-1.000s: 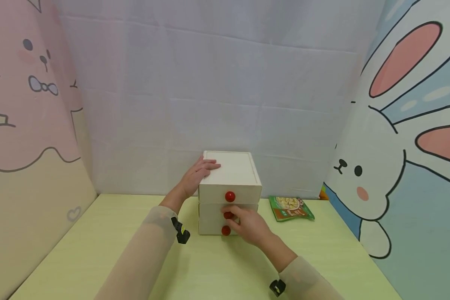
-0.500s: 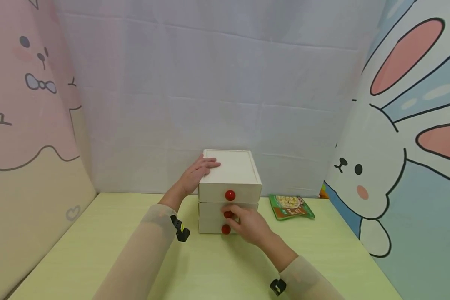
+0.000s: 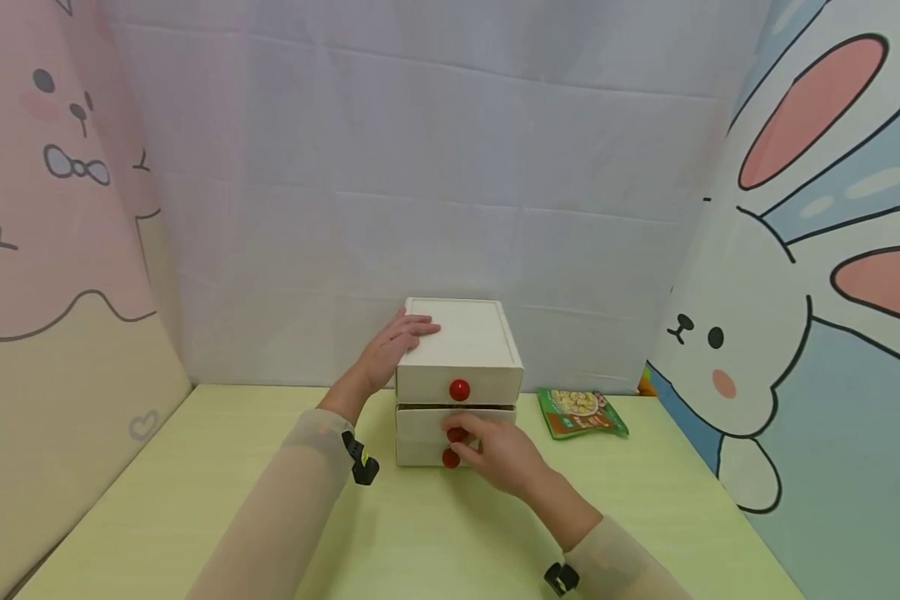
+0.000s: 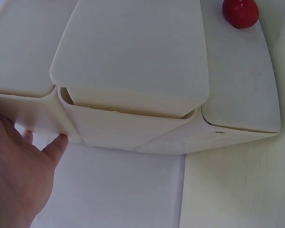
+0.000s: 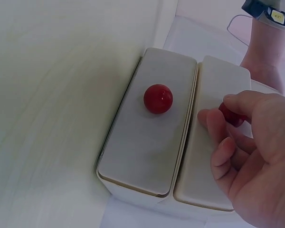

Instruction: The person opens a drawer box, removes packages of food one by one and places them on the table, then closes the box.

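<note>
A small white drawer cabinet (image 3: 461,333) with red round knobs stands on the table. My right hand (image 3: 502,454) pinches the middle drawer's red knob (image 5: 232,115) between thumb and forefinger. That middle drawer (image 4: 133,52) sticks out a little, with a narrow gap behind its front. My left hand (image 3: 392,350) rests on the cabinet's top left edge, fingers fairly straight over the top. In the left wrist view its thumb lies against the cabinet's side. The top knob (image 3: 459,390) and the bottom knob (image 5: 158,99) are untouched, and their drawers sit flush.
A green and brown food packet (image 3: 581,413) lies right of the cabinet on the pale yellow-green table (image 3: 270,433). A white cloth wall (image 3: 420,167) hangs behind. Cartoon-printed panels stand on both sides, with a rabbit (image 3: 735,350) on the right.
The middle drawer has come out slightly toward me, opening a dark gap under the top drawer. My right hand has moved back a little with the knob; the left hand stays in place.
</note>
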